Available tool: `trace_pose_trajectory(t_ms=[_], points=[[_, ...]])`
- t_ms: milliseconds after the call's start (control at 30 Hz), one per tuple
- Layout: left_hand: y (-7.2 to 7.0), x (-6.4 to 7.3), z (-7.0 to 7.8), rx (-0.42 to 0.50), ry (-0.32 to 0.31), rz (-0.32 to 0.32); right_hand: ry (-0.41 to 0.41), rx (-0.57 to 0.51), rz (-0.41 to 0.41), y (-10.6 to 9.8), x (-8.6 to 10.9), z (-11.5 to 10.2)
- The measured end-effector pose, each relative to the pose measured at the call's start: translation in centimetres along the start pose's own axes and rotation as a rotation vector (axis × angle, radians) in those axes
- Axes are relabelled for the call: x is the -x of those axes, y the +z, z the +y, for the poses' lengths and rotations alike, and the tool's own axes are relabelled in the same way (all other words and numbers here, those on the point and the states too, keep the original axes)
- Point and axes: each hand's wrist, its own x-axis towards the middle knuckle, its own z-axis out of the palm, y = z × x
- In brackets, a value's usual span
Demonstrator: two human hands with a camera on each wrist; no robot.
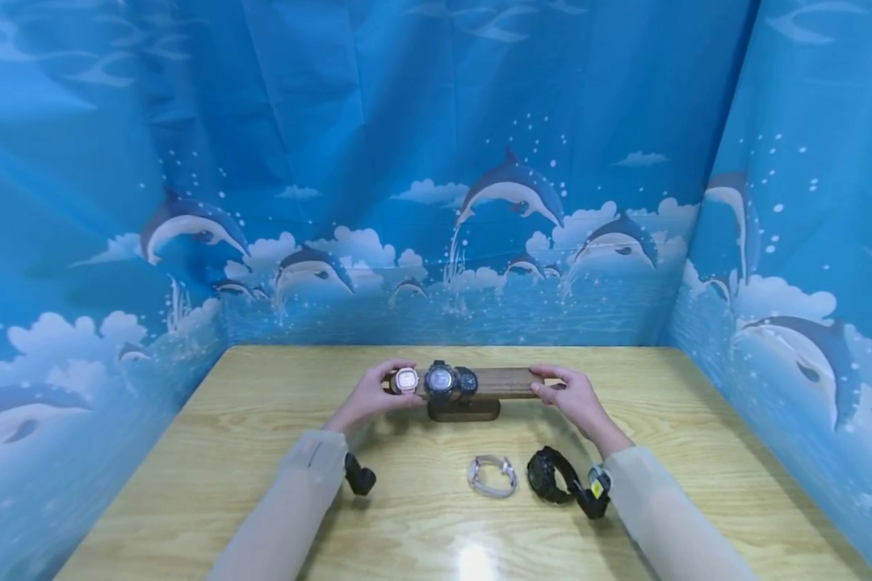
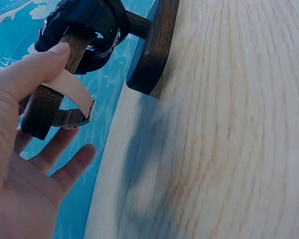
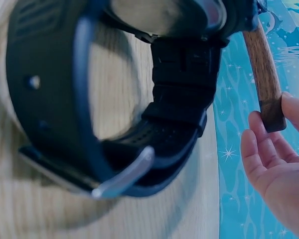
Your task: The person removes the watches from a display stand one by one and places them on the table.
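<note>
A dark wooden watch stand [image 1: 505, 382] has a horizontal bar on an oval base. My left hand [image 1: 374, 393] grips the bar's left end, thumb on top in the left wrist view, beside a pale pink watch [image 1: 406, 380] strapped around the bar. A large black watch [image 1: 440, 379] and a smaller dark watch [image 1: 467, 381] sit further along it. At the bare right end, my right hand [image 1: 572, 395] pinches the bar [image 3: 264, 69] between thumb and fingers.
Nearer on the wooden table [image 1: 407, 516] lie a white watch [image 1: 509, 469] and a black watch [image 1: 542, 474], whose looped strap [image 3: 182, 74] fills much of the right wrist view. A blue dolphin-print curtain [image 1: 421, 161] stands behind the table and along its sides.
</note>
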Motion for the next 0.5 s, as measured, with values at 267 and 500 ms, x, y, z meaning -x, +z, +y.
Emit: trace_pose_trajectory(t_ms=[267,500], points=[[-0.48,0.13,-0.63,-0.025,-0.013,0.007,0.011,-0.028,0.002,0.02,0.13,-0.31],[-0.76,0.64,-0.91,-0.033,0.024,0.006,0.019,-0.062,0.004,0.03,0.22,-0.38]])
